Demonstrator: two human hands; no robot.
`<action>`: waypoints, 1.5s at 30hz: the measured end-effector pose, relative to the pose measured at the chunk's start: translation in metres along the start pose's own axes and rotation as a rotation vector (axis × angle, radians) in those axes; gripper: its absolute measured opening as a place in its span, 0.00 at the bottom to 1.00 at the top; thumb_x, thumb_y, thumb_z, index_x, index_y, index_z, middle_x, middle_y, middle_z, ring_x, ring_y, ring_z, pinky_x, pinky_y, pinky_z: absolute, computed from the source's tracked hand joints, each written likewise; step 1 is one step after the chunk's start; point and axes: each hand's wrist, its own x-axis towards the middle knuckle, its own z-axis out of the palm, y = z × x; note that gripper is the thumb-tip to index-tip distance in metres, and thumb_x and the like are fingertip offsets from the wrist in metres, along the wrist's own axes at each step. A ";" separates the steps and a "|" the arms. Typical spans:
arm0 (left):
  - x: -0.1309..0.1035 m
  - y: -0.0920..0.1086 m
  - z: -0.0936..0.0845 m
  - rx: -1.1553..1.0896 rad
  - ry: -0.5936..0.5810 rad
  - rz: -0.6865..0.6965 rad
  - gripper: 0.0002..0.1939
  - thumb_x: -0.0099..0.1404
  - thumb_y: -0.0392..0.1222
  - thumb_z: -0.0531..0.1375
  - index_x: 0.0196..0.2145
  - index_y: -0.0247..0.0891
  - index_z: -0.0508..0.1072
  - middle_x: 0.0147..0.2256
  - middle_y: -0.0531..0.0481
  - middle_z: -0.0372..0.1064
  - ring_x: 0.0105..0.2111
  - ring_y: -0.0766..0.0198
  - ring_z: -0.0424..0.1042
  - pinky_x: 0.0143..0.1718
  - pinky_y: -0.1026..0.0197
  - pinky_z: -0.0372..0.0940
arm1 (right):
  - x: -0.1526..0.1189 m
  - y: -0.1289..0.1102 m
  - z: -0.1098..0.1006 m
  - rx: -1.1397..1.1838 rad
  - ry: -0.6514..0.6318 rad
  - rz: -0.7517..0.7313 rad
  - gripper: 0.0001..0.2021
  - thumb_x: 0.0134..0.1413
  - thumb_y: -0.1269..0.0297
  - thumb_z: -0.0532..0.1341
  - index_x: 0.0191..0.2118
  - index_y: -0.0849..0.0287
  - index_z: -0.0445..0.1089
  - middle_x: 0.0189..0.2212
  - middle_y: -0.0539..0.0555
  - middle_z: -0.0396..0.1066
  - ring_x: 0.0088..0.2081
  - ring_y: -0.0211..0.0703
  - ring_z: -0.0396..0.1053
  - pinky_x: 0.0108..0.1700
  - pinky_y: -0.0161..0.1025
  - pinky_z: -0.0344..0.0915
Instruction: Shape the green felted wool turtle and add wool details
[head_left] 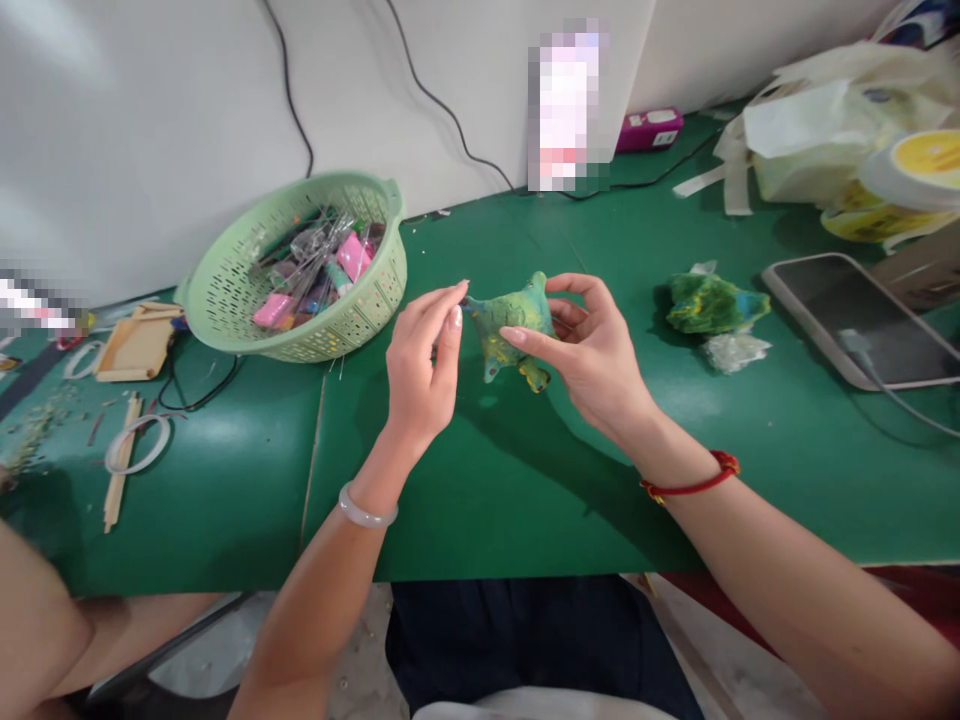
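Observation:
My right hand [600, 350] holds a green, yellow and blue clay figure [514, 318] just above the table, thumb across its near face and fingers behind. Several stubby points stick out from its body, and a small yellowish lump hangs at its lower right. At the figure's left corner, my left hand [427, 350] pinches a dark bluish tip between thumb and fingertips; the fingers partly hide that spot. A marbled green, yellow and blue lump of clay [716, 302] lies to the right of my hands, with crumpled clear plastic wrap [735, 352] beside it.
A pale green basket [337, 345] of wrapped clay packs stands left. Right are a phone [862, 310] with a cable, a tub [919, 165] and a plastic bag [817, 130]. Far left lie a tape ring [139, 445], wooden sticks [120, 490] and a person's bare limb [45, 620].

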 end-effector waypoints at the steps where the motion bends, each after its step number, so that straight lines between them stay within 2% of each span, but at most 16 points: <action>1: 0.000 0.000 0.000 -0.012 0.006 -0.003 0.20 0.81 0.51 0.51 0.56 0.42 0.78 0.54 0.42 0.79 0.56 0.56 0.77 0.62 0.50 0.69 | 0.000 0.000 0.000 -0.007 -0.002 0.000 0.34 0.39 0.49 0.82 0.46 0.48 0.63 0.40 0.49 0.79 0.41 0.45 0.80 0.45 0.44 0.80; 9: 0.001 0.000 0.000 -0.095 0.038 -0.054 0.19 0.80 0.50 0.53 0.53 0.42 0.81 0.51 0.44 0.81 0.53 0.57 0.79 0.57 0.52 0.73 | 0.001 0.000 -0.001 -0.017 0.005 0.027 0.35 0.36 0.48 0.82 0.46 0.49 0.64 0.39 0.49 0.79 0.41 0.45 0.80 0.46 0.44 0.80; 14: 0.002 0.000 -0.002 -0.119 0.020 -0.055 0.21 0.80 0.54 0.52 0.56 0.44 0.79 0.54 0.44 0.80 0.54 0.56 0.78 0.57 0.50 0.73 | 0.000 -0.002 -0.001 -0.019 0.002 0.041 0.35 0.35 0.48 0.82 0.46 0.49 0.64 0.39 0.48 0.78 0.41 0.45 0.80 0.46 0.44 0.80; 19: 0.002 0.001 -0.002 -0.143 0.020 -0.017 0.22 0.81 0.52 0.49 0.55 0.42 0.80 0.54 0.43 0.80 0.56 0.57 0.78 0.59 0.51 0.72 | 0.000 -0.005 0.000 0.036 0.018 0.090 0.37 0.32 0.50 0.84 0.45 0.50 0.63 0.38 0.48 0.79 0.38 0.43 0.79 0.42 0.42 0.80; 27: 0.002 0.006 -0.003 -0.124 0.020 -0.072 0.24 0.80 0.57 0.50 0.54 0.43 0.80 0.54 0.43 0.80 0.55 0.56 0.78 0.59 0.50 0.72 | 0.001 -0.005 -0.004 0.034 -0.012 0.071 0.34 0.38 0.49 0.82 0.46 0.49 0.63 0.38 0.47 0.77 0.37 0.43 0.79 0.39 0.42 0.80; 29: 0.002 0.006 -0.002 -0.160 0.019 -0.139 0.25 0.79 0.60 0.50 0.55 0.44 0.80 0.54 0.43 0.80 0.54 0.55 0.79 0.56 0.51 0.73 | 0.001 -0.005 -0.004 0.023 -0.025 0.063 0.34 0.39 0.49 0.82 0.46 0.49 0.63 0.38 0.47 0.77 0.37 0.43 0.79 0.39 0.41 0.80; 31: 0.002 0.003 -0.001 -0.237 0.029 -0.267 0.25 0.78 0.62 0.52 0.54 0.45 0.80 0.52 0.44 0.81 0.49 0.56 0.81 0.50 0.53 0.76 | 0.000 -0.006 -0.004 0.018 -0.044 0.059 0.34 0.38 0.49 0.82 0.46 0.49 0.64 0.37 0.47 0.76 0.37 0.43 0.79 0.40 0.42 0.80; 33: 0.003 -0.001 0.000 -0.306 0.041 -0.396 0.25 0.76 0.63 0.53 0.50 0.45 0.82 0.47 0.45 0.83 0.43 0.57 0.82 0.43 0.55 0.77 | 0.000 -0.007 -0.003 0.016 -0.067 0.062 0.34 0.37 0.50 0.82 0.45 0.49 0.64 0.37 0.47 0.77 0.38 0.43 0.79 0.42 0.43 0.80; 35: 0.005 -0.005 -0.002 -0.330 0.045 -0.444 0.24 0.75 0.64 0.56 0.46 0.45 0.83 0.44 0.45 0.83 0.42 0.57 0.82 0.41 0.56 0.77 | -0.001 -0.009 -0.002 0.014 -0.081 0.074 0.34 0.36 0.50 0.83 0.45 0.50 0.65 0.37 0.47 0.77 0.39 0.44 0.79 0.44 0.44 0.79; 37: 0.007 -0.006 -0.005 -0.312 0.046 -0.393 0.21 0.74 0.62 0.59 0.44 0.46 0.84 0.45 0.46 0.83 0.43 0.57 0.82 0.44 0.55 0.77 | -0.002 -0.009 -0.002 0.015 -0.082 0.096 0.35 0.34 0.51 0.83 0.45 0.50 0.65 0.37 0.47 0.77 0.38 0.44 0.79 0.44 0.44 0.79; 39: 0.009 -0.004 -0.008 -0.263 0.054 -0.282 0.20 0.74 0.61 0.59 0.44 0.46 0.84 0.45 0.46 0.83 0.46 0.57 0.82 0.48 0.53 0.76 | -0.002 -0.009 -0.002 0.025 -0.078 0.114 0.35 0.34 0.52 0.84 0.45 0.50 0.65 0.36 0.47 0.77 0.37 0.43 0.79 0.44 0.44 0.79; 42: 0.010 0.002 -0.012 -0.177 0.060 -0.133 0.20 0.77 0.58 0.56 0.45 0.46 0.84 0.45 0.46 0.82 0.46 0.57 0.81 0.51 0.51 0.75 | -0.001 -0.008 -0.002 0.048 -0.072 0.116 0.35 0.34 0.52 0.84 0.44 0.50 0.65 0.36 0.47 0.77 0.36 0.41 0.78 0.44 0.43 0.79; 45: 0.009 0.004 -0.014 -0.109 0.031 -0.067 0.20 0.78 0.56 0.54 0.46 0.46 0.84 0.45 0.46 0.82 0.47 0.57 0.80 0.53 0.51 0.75 | 0.000 -0.008 -0.003 0.064 -0.069 0.122 0.35 0.35 0.52 0.83 0.45 0.50 0.65 0.36 0.47 0.77 0.35 0.41 0.78 0.41 0.41 0.79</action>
